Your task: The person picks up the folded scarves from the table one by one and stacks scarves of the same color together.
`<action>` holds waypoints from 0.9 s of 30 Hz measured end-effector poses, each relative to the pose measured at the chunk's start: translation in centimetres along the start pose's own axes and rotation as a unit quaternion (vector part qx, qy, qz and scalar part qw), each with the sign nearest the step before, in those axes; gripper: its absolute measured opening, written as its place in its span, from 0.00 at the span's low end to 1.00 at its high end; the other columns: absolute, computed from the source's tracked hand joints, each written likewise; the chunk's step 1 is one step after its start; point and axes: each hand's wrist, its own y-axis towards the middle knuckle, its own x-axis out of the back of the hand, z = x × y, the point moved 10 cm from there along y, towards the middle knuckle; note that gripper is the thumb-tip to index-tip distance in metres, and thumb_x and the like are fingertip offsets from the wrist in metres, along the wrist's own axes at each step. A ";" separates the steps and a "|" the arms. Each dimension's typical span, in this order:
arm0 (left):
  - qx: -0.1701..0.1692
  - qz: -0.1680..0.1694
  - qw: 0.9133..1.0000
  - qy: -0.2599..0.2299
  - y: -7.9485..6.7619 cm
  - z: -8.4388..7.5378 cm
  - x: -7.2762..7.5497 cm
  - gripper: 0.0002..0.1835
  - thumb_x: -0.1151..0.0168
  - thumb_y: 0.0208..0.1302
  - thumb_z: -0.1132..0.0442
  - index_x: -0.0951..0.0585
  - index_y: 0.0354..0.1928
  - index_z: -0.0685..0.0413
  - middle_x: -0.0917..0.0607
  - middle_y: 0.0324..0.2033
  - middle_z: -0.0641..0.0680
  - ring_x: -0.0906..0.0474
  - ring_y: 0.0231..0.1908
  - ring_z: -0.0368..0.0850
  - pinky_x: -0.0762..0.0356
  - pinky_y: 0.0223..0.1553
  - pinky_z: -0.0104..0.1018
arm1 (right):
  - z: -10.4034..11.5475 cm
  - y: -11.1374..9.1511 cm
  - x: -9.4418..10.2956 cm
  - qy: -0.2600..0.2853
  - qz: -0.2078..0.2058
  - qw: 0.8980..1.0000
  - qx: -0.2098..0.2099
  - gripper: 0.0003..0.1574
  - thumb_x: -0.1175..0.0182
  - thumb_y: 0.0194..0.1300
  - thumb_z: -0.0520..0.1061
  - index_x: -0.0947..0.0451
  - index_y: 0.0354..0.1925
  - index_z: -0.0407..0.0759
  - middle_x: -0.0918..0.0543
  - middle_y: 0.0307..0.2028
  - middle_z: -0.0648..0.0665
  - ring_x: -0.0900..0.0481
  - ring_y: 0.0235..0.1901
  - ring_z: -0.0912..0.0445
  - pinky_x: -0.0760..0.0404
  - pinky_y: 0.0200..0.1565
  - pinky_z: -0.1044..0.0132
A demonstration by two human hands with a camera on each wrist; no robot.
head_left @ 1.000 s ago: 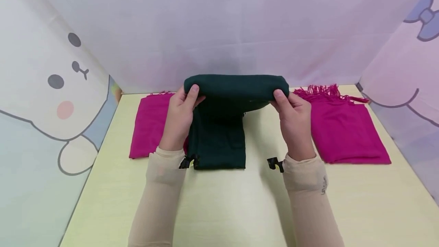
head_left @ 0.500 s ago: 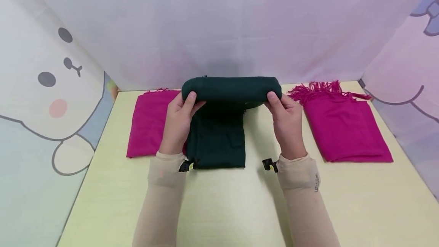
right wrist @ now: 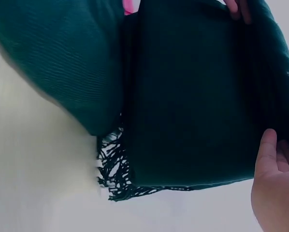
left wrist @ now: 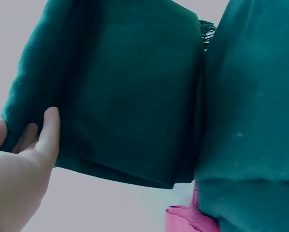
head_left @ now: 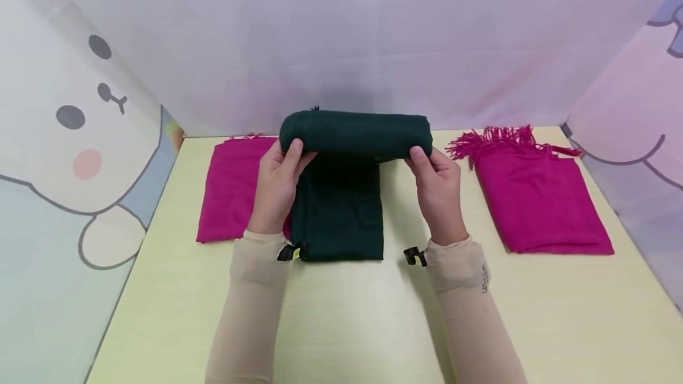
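A folded dark green fringed shawl (head_left: 354, 132) is held up above the back of the table. My left hand (head_left: 274, 188) pinches its left end, thumb in front, and my right hand (head_left: 440, 194) grips the right end the same way. Below it, more dark green folded cloth (head_left: 338, 224) lies on the table; whether the two are one piece I cannot tell. In the left wrist view, the raised shawl (left wrist: 130, 96) hangs down from the fingers. Dark fringe (right wrist: 115, 169) shows at its lower corner in the right wrist view.
A folded magenta shawl (head_left: 232, 194) lies at the left, partly behind my left hand and beside the green cloth. Another magenta shawl (head_left: 541, 203), its fringe (head_left: 501, 141) toward the back, lies right. A pale curtain (head_left: 373, 34) closes off the rear of the yellow table (head_left: 347, 325).
The right hand and the shawl's right end have shifted somewhat left, with the left hand moving slightly left too. Both hands keep their grip. The camera view has shifted a little.
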 end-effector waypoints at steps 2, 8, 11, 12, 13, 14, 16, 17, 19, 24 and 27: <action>0.011 -0.001 1.000 -0.002 0.0 0.5 0.2 0.19 0.53 0.72 0.62 0.29 0.62 0.56 0.27 0.59 0.57 0.29 0.58 0.53 0.34 0.60 0.49 | -0.5 -0.1 0.2 -0.015 -0.004 1.000 -0.012 0.20 0.44 0.67 0.41 0.24 0.55 0.34 0.23 0.55 0.35 0.24 0.55 0.45 0.29 0.59 0.59; 0.042 -0.010 0.999 0.011 -0.3 0.6 0.5 0.20 0.51 0.71 0.62 0.28 0.62 0.57 0.27 0.59 0.57 0.29 0.57 0.54 0.32 0.59 0.48 | -0.5 -0.1 0.4 -0.051 -0.002 0.998 -0.039 0.20 0.43 0.66 0.44 0.22 0.55 0.38 0.23 0.55 0.36 0.24 0.55 0.46 0.27 0.56 0.61; 0.056 -0.015 0.998 0.019 -0.4 0.7 1.0 0.19 0.49 0.70 0.61 0.27 0.61 0.58 0.26 0.57 0.57 0.29 0.57 0.54 0.31 0.59 0.48 | -0.1 -0.2 0.4 -0.057 0.001 0.997 -0.049 0.20 0.42 0.65 0.44 0.22 0.55 0.39 0.23 0.55 0.36 0.23 0.55 0.46 0.26 0.56 0.61; 0.061 -0.018 0.998 0.025 -0.4 0.8 1.2 0.19 0.48 0.70 0.60 0.26 0.60 0.57 0.26 0.57 0.57 0.28 0.56 0.53 0.31 0.58 0.48 | -0.1 -0.2 0.3 -0.058 0.003 0.997 -0.052 0.21 0.42 0.65 0.44 0.22 0.55 0.39 0.23 0.55 0.36 0.23 0.54 0.46 0.26 0.55 0.61; 0.066 -0.020 0.997 0.032 -0.5 0.9 1.4 0.19 0.47 0.69 0.59 0.26 0.59 0.57 0.25 0.56 0.57 0.28 0.56 0.53 0.30 0.58 0.47 | 0.0 -0.2 0.3 -0.058 0.004 0.997 -0.055 0.21 0.42 0.65 0.45 0.22 0.55 0.39 0.23 0.56 0.36 0.23 0.54 0.46 0.26 0.55 0.61; 0.071 -0.022 0.996 0.041 -0.5 1.0 1.7 0.19 0.46 0.68 0.58 0.25 0.59 0.56 0.25 0.56 0.57 0.27 0.55 0.53 0.29 0.58 0.47 | 0.1 -0.3 0.3 -0.059 0.006 0.997 -0.058 0.21 0.41 0.65 0.44 0.22 0.55 0.39 0.23 0.56 0.36 0.23 0.54 0.46 0.25 0.55 0.61; 0.079 -0.026 0.995 0.063 -0.7 1.2 2.2 0.20 0.43 0.66 0.55 0.23 0.57 0.54 0.24 0.54 0.56 0.26 0.54 0.52 0.27 0.56 0.44 | 0.3 -0.3 0.3 -0.059 0.010 0.996 -0.064 0.21 0.41 0.65 0.44 0.22 0.54 0.38 0.23 0.56 0.36 0.23 0.54 0.46 0.25 0.54 0.61; 0.081 -0.027 0.993 0.076 -0.7 1.2 2.4 0.20 0.42 0.65 0.54 0.22 0.56 0.54 0.23 0.54 0.55 0.26 0.53 0.52 0.26 0.55 0.43 | 0.4 -0.3 0.3 -0.060 0.012 0.996 -0.066 0.21 0.41 0.65 0.44 0.22 0.54 0.38 0.23 0.55 0.36 0.23 0.54 0.45 0.24 0.53 0.61; 0.086 -0.029 0.991 0.098 -0.9 1.1 2.7 0.20 0.40 0.64 0.52 0.20 0.54 0.54 0.22 0.52 0.55 0.25 0.52 0.52 0.24 0.53 0.42 | 0.6 -0.4 0.4 -0.068 0.013 0.995 -0.072 0.21 0.40 0.64 0.44 0.22 0.53 0.36 0.21 0.53 0.36 0.23 0.54 0.46 0.23 0.52 0.61; 0.100 -0.033 0.982 0.154 -1.3 0.7 3.2 0.20 0.38 0.61 0.48 0.17 0.47 0.56 0.18 0.43 0.57 0.23 0.46 0.56 0.22 0.49 0.40 | 1.0 -0.8 1.0 -0.118 0.006 0.987 -0.109 0.22 0.37 0.61 0.49 0.19 0.47 0.34 0.16 0.44 0.39 0.19 0.48 0.47 0.26 0.56 0.57; 0.120 -0.029 0.974 0.191 -1.6 0.6 3.4 0.20 0.37 0.60 0.46 0.17 0.42 0.57 0.17 0.37 0.59 0.22 0.44 0.58 0.22 0.48 0.43 | 1.3 -1.0 1.4 -0.160 0.009 0.978 -0.136 0.24 0.36 0.60 0.53 0.17 0.45 0.36 0.14 0.39 0.41 0.16 0.41 0.46 0.32 0.61 0.52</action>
